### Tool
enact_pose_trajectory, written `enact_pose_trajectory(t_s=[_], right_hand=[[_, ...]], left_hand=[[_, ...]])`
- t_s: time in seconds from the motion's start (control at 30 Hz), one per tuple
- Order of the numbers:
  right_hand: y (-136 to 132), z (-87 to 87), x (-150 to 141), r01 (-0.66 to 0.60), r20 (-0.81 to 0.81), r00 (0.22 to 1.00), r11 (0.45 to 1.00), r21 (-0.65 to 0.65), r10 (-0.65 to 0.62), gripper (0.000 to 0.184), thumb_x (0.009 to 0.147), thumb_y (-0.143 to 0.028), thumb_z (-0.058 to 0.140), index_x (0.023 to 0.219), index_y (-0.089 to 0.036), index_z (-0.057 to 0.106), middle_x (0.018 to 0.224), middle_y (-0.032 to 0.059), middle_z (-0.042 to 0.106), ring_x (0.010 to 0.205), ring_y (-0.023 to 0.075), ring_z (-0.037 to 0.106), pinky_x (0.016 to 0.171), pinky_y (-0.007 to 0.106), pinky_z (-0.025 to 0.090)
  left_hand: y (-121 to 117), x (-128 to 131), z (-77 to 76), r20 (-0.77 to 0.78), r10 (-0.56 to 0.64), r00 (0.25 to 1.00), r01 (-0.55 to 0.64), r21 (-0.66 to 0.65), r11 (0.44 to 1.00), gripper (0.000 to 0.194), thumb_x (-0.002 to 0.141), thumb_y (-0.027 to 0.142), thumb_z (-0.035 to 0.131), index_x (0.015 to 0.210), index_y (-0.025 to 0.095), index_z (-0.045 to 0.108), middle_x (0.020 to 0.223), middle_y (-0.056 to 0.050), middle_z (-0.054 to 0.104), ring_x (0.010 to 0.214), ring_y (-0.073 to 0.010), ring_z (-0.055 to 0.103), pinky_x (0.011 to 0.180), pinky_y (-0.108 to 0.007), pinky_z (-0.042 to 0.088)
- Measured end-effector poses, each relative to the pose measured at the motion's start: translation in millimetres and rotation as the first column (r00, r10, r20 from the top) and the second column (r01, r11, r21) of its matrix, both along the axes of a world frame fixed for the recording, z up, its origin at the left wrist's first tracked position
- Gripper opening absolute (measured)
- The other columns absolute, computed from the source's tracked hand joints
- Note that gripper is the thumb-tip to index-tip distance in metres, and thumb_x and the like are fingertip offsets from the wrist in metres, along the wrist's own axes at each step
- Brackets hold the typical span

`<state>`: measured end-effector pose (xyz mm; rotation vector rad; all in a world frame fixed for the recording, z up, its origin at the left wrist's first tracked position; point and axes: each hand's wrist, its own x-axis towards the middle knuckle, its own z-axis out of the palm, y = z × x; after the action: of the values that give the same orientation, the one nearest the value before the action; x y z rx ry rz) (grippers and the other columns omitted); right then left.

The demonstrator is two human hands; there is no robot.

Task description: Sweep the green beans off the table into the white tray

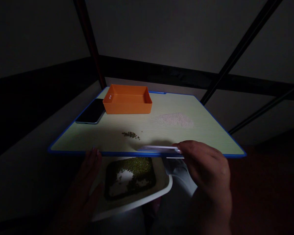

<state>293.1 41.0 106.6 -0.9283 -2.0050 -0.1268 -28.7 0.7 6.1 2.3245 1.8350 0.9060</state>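
My right hand [207, 169] pinches a thin flat white card [159, 148] at its right end. The card lies low at the front edge of the table, casting a shadow there. A small cluster of greenish-brown grains [130, 134] sits just behind it. Below the table edge a white tub [147, 205] holds many green grains [139, 167], with bare white patches on its bottom. My left hand [87, 182], dim, is at the tub's left side, fingertips by the table edge and thumb over the tub, apparently gripping it.
On the pale table [112, 125] with a blue rim stand an orange open box [127, 108] and a dark phone [91, 111] left of it. A thin patch of pale pinkish grains [175, 119] spreads on the right. Wall panels rise behind.
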Motion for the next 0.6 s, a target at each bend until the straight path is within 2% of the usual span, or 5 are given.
enact_pose_trajectory(t_s=[0.1, 0.27, 0.33, 0.43, 0.6], right_hand=[[0, 0.6, 3, 0.055, -0.018, 0.998, 0.998, -0.004, -0.055, 0.016, 0.089, -0.006, 0.055, 0.095, -0.016, 0.066, 0.086, 0.0054, 0.075, 0.079, 0.0131, 0.070, 0.070, 0.024, 0.054], [3, -1.0, 13, 0.229, -0.023, 0.973, 0.973, 0.024, -0.229, 0.017, 0.089, -0.005, 0.055, 0.095, -0.015, 0.068, 0.085, 0.0050, 0.074, 0.077, 0.0117, 0.068, 0.070, 0.022, 0.052], [2, -1.7, 15, 0.246, -0.021, 0.969, 0.969, 0.017, -0.245, 0.017, 0.089, -0.006, 0.056, 0.095, -0.017, 0.067, 0.084, 0.0037, 0.073, 0.076, 0.0117, 0.068, 0.068, 0.023, 0.051], [-3, -1.0, 9, 0.178, -0.006, 0.984, 0.984, -0.029, -0.179, 0.015, 0.090, -0.008, 0.057, 0.095, -0.018, 0.066, 0.081, 0.0022, 0.072, 0.073, 0.0124, 0.066, 0.065, 0.024, 0.050], [-11, 5.2, -14, 0.026, 0.069, 0.997, 0.999, -0.046, -0.023, 0.011, 0.092, -0.014, 0.056, 0.094, -0.014, 0.067, 0.084, 0.0060, 0.075, 0.078, 0.0182, 0.070, 0.071, 0.032, 0.054]], left_hand=[[1, 0, -2.1, 0.006, 0.007, 1.000, -0.007, 0.014, 1.000, 0.063, 0.091, 0.036, 0.037, 0.149, 0.038, 0.012, 0.164, 0.000, 0.017, 0.148, -0.0262, 0.018, 0.110, -0.054, 0.033], [0, 0, -2.1, 0.001, -0.004, 1.000, 0.004, 0.000, 1.000, 0.064, 0.090, 0.036, 0.039, 0.149, 0.039, 0.012, 0.164, 0.000, 0.017, 0.148, -0.0266, 0.018, 0.109, -0.054, 0.034], [0, 0, -2.5, 0.011, 0.004, 1.000, -0.004, -0.001, 1.000, 0.064, 0.090, 0.037, 0.039, 0.149, 0.039, 0.013, 0.164, 0.001, 0.017, 0.148, -0.0263, 0.018, 0.110, -0.053, 0.033], [1, -1, -5.8, 0.031, 0.006, 1.000, -0.005, -0.013, 1.000, 0.063, 0.091, 0.037, 0.038, 0.149, 0.039, 0.014, 0.164, 0.002, 0.016, 0.149, -0.0255, 0.017, 0.112, -0.052, 0.031], [1, -2, -7.1, 0.063, 0.023, 0.998, -0.020, -0.056, 0.998, 0.063, 0.090, 0.039, 0.037, 0.149, 0.041, 0.013, 0.165, 0.005, 0.014, 0.150, -0.0258, 0.014, 0.116, -0.055, 0.024]])
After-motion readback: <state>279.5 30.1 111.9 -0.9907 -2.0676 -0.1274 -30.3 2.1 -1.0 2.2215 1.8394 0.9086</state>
